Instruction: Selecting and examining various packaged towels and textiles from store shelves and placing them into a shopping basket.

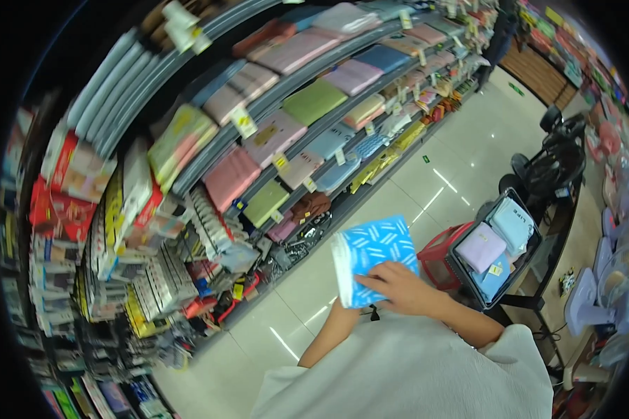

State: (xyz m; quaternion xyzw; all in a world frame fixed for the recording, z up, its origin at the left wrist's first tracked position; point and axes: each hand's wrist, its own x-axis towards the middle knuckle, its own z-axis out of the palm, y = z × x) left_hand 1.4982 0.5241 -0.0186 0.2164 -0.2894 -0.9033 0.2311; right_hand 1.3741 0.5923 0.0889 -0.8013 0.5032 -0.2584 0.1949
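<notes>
A flat, soft blue package (pixel 380 256) with white dashes and a white edge is held up in front of my body. My right hand (pixel 398 285) lies over its lower front face, fingers spread onto the blue surface. From below, my left hand (pixel 342 314) reaches behind the package. Only its wrist and forearm show, and its fingers are hidden. Just right of my right hand is a black basket (pixel 457 263) of folded packaged textiles, among them a lilac one (pixel 481 247) and a light blue one (pixel 511 225). A red plastic stool (pixel 443 256) stands at the basket's near side.
Grey shelves (pixel 272 112) of folded textiles run along the left of the aisle. Boxed goods (pixel 157 280) hang near their end. Black wheeled equipment (pixel 550 152) stands beyond the basket. Plastic wares (pixel 608 309) line the right. A dark-clothed person (pixel 498 42) is far down the tiled floor (pixel 451 152).
</notes>
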